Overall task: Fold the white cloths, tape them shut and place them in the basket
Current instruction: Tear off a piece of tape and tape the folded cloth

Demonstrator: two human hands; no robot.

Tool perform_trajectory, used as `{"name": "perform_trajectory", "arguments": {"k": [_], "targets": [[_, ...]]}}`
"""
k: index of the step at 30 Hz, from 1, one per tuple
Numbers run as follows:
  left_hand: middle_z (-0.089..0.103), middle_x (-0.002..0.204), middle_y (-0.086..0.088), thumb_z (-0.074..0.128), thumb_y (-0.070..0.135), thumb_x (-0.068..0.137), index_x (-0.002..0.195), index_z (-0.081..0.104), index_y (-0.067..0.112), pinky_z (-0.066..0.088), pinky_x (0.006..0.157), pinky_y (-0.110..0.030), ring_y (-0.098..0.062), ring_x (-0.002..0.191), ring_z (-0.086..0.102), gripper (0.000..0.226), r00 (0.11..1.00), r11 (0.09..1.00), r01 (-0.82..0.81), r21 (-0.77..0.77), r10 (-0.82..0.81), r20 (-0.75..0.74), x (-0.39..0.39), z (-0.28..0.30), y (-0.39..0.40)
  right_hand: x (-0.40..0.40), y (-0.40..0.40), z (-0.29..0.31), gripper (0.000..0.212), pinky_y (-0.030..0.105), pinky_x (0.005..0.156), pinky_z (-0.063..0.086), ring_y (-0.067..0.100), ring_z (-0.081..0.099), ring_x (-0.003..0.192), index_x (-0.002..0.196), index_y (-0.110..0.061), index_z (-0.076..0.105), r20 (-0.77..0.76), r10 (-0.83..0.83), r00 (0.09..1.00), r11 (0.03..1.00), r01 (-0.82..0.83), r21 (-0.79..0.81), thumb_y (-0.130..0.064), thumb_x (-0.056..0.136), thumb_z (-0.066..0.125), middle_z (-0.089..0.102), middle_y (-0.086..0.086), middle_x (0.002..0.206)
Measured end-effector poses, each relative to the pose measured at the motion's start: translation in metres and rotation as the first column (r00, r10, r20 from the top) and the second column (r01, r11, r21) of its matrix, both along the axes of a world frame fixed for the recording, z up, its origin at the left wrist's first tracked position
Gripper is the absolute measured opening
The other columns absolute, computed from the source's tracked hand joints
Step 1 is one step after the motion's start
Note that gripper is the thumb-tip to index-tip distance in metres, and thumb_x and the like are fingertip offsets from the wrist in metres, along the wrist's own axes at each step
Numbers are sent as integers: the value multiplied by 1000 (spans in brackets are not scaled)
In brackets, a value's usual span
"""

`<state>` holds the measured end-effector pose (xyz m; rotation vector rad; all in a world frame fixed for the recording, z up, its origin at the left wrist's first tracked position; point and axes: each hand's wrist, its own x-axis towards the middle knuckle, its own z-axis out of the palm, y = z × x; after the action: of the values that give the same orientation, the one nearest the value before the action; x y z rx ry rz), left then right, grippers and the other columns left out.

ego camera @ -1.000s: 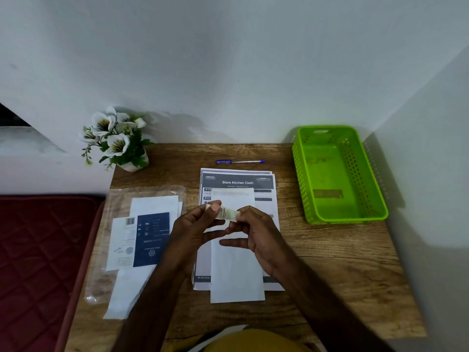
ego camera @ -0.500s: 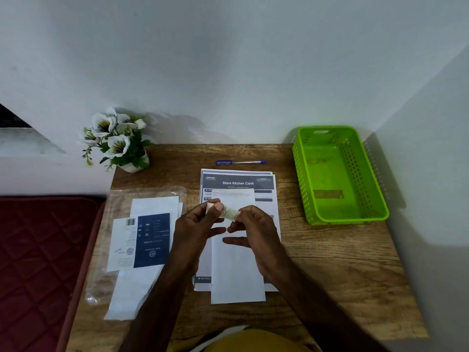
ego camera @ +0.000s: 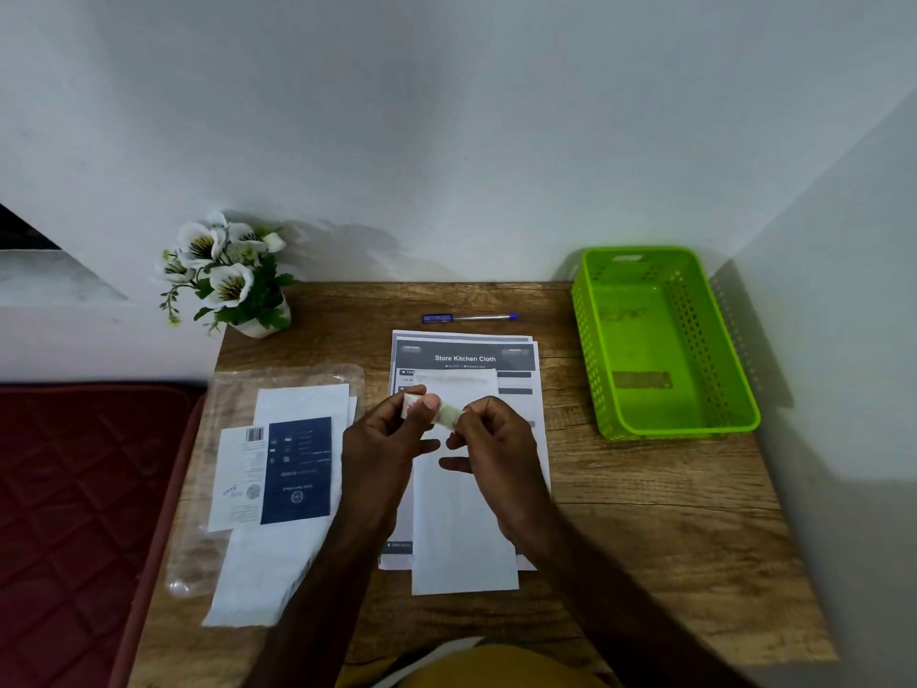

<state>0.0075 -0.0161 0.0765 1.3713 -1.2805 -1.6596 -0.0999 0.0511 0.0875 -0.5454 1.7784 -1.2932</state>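
Low centre of frame: a mustard-coloured garment [ego camera: 496, 667] at the bottom edge, both forearms reaching up from it over the wooden tabletop [ego camera: 670, 538].

Centre: folded white cloth [ego camera: 464, 533], a long narrow strip, lies flat on a stack of printed sheets [ego camera: 464, 357] headed "Store Kitchen Cloth". Its near end overhangs the sheets' lower edge.

Above the cloth's upper half, both hands are raised together. Left hand [ego camera: 382, 444]: grip is thumb and fingertips pinching a small roll of tape [ego camera: 414, 404]. Right hand [ego camera: 496, 444]: grip is thumb and forefinger pinching the free end of the tape strip [ego camera: 449, 414], which runs between the two hands. The remaining right fingers are loosely extended below.

Left of centre: clear plastic bag [ego camera: 288, 379] flat on the tabletop, with more white cloths [ego camera: 278, 563] and a navy-and-white label card [ego camera: 278, 471] on it.

Far left: dark red quilted cushion [ego camera: 74, 513] beside the tabletop.

Upper centre: blue pen [ego camera: 469, 317] lies crosswise just beyond the sheets.

Upper right: green perforated basket [ego camera: 729, 369], holding no cloth, well apart from the hands.

Upper left: white artificial flowers in a small pot [ego camera: 226, 270] at the tabletop's back corner against the wall.
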Motion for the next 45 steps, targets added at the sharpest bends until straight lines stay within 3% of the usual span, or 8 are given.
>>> {"name": "perform_trajectory", "arguments": {"k": [10, 17, 20, 24, 29, 35, 40, 45], "targets": [[77, 106, 10, 69, 49, 86, 123, 71, 26, 63, 78, -25, -7, 96, 75, 45, 1000, 999, -16, -48, 17, 25, -6, -5, 2, 2, -4, -1, 15, 23, 64, 62, 22, 70, 81, 91, -8, 62, -100, -46, 994, 999, 47, 13, -20, 100, 61, 66, 2, 81], [79, 94, 5, 66, 46, 95, 104, 74, 22, 59, 65, -18, -10, 89, 76, 27, 971, 971, -238, -16, 239, 28, 27, -9, -31, -1, 13, 4, 16, 39, 69, 66, 20, 72, 81, 86, -7, 61, 9, -114, 993, 989, 114, -99, -13, 100, 57, 68, -2, 78], [79, 103, 5, 68, 50, 92, 109, 76, 24, 63, 78, -28, -11, 98, 76, 32, 985, 985, -169, 25, 169, 19, 44, -9, -46, -13, 25, 6, 15, 47, 70, 65, 24, 72, 82, 94, -5, 65, 231, -52, 972, 985, 88, -148, -12, 103, 56, 70, 9, 82], [80, 105, 4, 68, 50, 91, 104, 78, 25, 62, 76, -27, -13, 102, 75, 30, 993, 991, -114, 64, 116, -30, 48, -8, -48, -19, 27, 5, 18, 55, 74, 62, 29, 71, 86, 98, -8, 66, 461, 77, 884, 974, 32, -225, -12, 106, 50, 68, 14, 84], [79, 108, -7, 70, 50, 81, 109, 74, 16, 63, 74, -32, -19, 102, 75, 44, 969, 978, -83, 191, 124, -215, 39, 0, -47, -19, 26, 2, 15, 57, 74, 61, 27, 69, 86, 95, -16, 70, 465, 139, 874, 965, -15, -261, -21, 98, 56, 68, 15, 86], [77, 113, -8, 66, 50, 84, 119, 71, 16, 59, 84, -38, -19, 108, 73, 49, 957, 972, -34, 234, 99, -272, 36, 2, -53, -19, 27, -1, 18, 55, 73, 61, 29, 68, 87, 96, -17, 70, 457, 143, 878, 965, -20, -263, -17, 102, 53, 67, 17, 89], [76, 115, -7, 59, 48, 92, 117, 70, 18, 62, 78, -32, -17, 105, 73, 41, 922, 955, 50, 292, 68, -380, 35, -7, -59, -20, 26, -2, 14, 54, 72, 61, 30, 68, 88, 96, -15, 70, 465, 137, 875, 968, -19, -249, -20, 99, 56, 67, 17, 89], [76, 113, -9, 55, 49, 97, 118, 69, 16, 62, 76, -31, -17, 102, 73, 42, 923, 946, 72, 317, 58, -381, 32, -17, -65, -22, 24, -6, 15, 53, 71, 61, 29, 69, 88, 97, -16, 70, 476, 134, 869, 970, -16, -244, -20, 100, 56, 68, 16, 89]]}}
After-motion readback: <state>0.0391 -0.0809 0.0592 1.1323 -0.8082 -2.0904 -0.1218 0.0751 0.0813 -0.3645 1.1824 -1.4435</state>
